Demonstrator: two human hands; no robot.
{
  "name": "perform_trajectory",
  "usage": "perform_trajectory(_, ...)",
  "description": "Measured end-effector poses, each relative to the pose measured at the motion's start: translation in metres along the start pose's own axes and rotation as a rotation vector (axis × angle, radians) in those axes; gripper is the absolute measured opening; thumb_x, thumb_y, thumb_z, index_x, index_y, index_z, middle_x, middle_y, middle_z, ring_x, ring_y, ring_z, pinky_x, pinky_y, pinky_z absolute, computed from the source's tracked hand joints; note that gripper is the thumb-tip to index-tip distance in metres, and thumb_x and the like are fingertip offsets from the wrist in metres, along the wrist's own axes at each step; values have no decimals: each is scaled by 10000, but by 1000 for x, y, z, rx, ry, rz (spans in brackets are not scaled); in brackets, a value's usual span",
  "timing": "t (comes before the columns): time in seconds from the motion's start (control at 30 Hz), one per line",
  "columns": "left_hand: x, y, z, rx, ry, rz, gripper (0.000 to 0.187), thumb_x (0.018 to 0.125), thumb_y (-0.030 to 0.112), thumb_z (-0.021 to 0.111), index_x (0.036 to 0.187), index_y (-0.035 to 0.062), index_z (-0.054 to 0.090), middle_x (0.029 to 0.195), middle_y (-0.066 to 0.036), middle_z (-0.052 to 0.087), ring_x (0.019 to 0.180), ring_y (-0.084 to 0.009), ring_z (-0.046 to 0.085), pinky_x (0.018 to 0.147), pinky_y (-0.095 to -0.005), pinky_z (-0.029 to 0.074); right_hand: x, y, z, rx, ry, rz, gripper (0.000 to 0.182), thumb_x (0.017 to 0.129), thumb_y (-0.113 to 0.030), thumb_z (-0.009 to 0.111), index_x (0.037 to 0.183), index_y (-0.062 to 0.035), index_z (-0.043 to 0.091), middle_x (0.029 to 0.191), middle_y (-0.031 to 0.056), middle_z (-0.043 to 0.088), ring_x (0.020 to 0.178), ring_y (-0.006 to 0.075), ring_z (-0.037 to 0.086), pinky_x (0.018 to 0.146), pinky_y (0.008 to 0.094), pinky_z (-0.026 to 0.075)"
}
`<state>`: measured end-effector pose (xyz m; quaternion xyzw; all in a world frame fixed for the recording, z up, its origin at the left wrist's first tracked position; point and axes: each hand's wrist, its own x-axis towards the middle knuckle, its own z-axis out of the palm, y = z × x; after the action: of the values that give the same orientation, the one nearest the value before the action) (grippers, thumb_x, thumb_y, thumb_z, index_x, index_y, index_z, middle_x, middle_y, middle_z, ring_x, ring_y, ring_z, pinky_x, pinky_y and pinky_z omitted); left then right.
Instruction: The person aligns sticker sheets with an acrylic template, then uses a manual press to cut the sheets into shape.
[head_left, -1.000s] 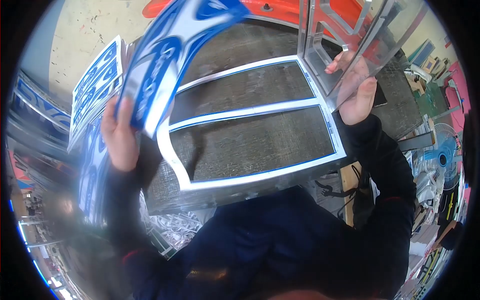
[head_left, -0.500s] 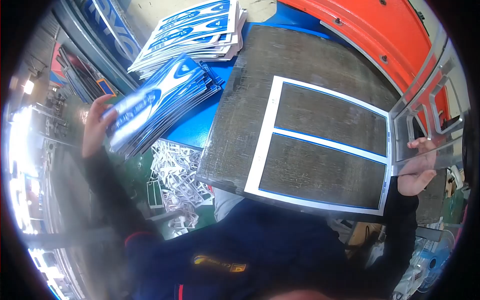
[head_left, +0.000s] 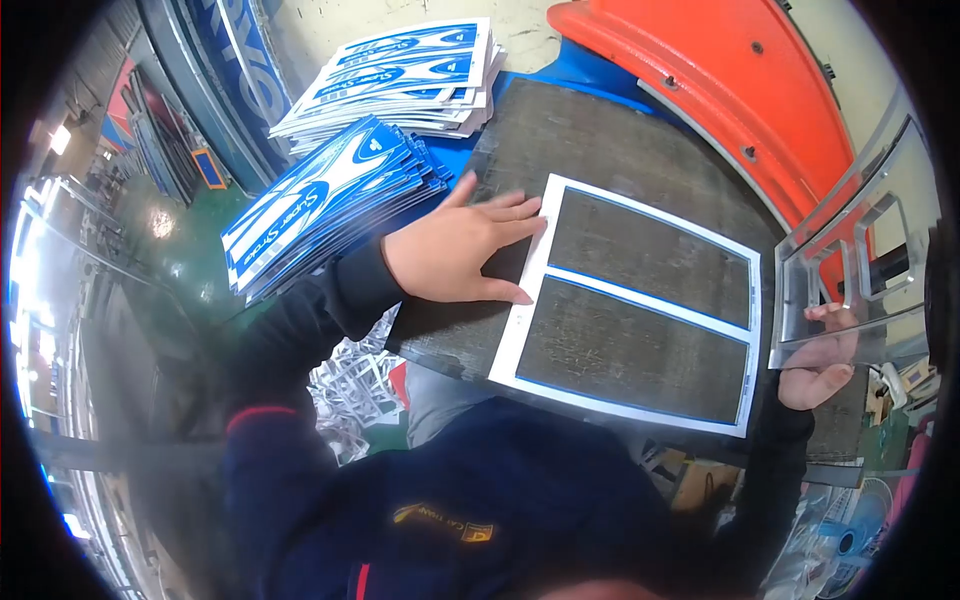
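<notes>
My left hand (head_left: 455, 248) has its fingers spread over the left border of a white paper frame (head_left: 650, 310), fingertips at its edge. This frame is a cut-out sheet with two rectangular openings and thin blue inner edges, lying on a dark, scuffed board (head_left: 530, 130). At the right, my right hand (head_left: 818, 362) grips the lower edge of a clear plastic plate (head_left: 790, 325) that stands tilted up; some fingers show through it. Left of the board lies a fanned stack of blue-and-white "Super Stroke" printed pieces (head_left: 315, 205), partly behind my left forearm.
Behind that stack is a pile of uncut printed sheets (head_left: 400, 75) with white margins. A red-orange curved machine part (head_left: 720, 75) arches over the board's back right. White paper offcuts (head_left: 350, 385) heap below the board's left edge. A blue surface (head_left: 455, 150) shows beneath the stacks.
My left hand has let go of a printed piece on the stack and moved right onto the white frame. My right hand stays on the clear plate. The view has shifted slightly.
</notes>
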<state>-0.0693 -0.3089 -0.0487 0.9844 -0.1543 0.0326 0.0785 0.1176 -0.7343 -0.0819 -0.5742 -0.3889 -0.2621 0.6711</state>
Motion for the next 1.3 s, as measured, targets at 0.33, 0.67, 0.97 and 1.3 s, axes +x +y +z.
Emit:
perform_trajectory(0.33, -3, 13, -5, -31, 40, 14, 806, 843, 469, 764, 1459, 41, 469, 1568, -171, 407, 1469, -358, 359, 1151, -658, 254, 5, -4, -4, -58, -71, 48, 846, 982, -660, 409, 1212, 145, 526, 1099, 195, 579, 983, 247, 562, 908, 370, 432)
perform_trajectory(0.67, -47, -65, -108, -1406, 699, -116, 298, 1021, 240, 586, 1198, 6, 640, 920, -68, 694, 766, -141, 687, 669, -243, 543, 4, 2, -11, 10, 58, 53, 812, 977, -650, 385, 1244, 102, 535, 1076, 174, 562, 1019, 255, 515, 925, 386, 380)
perform_trajectory(0.97, -200, -227, -258, -1078, 1843, -230, 384, 1069, 329, 484, 1345, 62, 464, 1266, -175, 641, 1128, -356, 654, 1021, -443, 510, 0, -3, -15, -30, -54, 96, 815, 994, -629, 449, 1285, 130, 516, 1133, 175, 565, 1022, 238, 534, 916, 387, 416)
perform_trajectory(1.3, -43, -264, -99, -77, 854, -514, 443, 799, 269, 820, 1170, 47, 726, 1088, -141, 749, 903, -199, 721, 768, -326, 566, 1, -4, -9, -41, -59, 105, 807, 1001, -616, 459, 1296, 135, 504, 1145, 170, 552, 1012, 227, 537, 920, 378, 419)
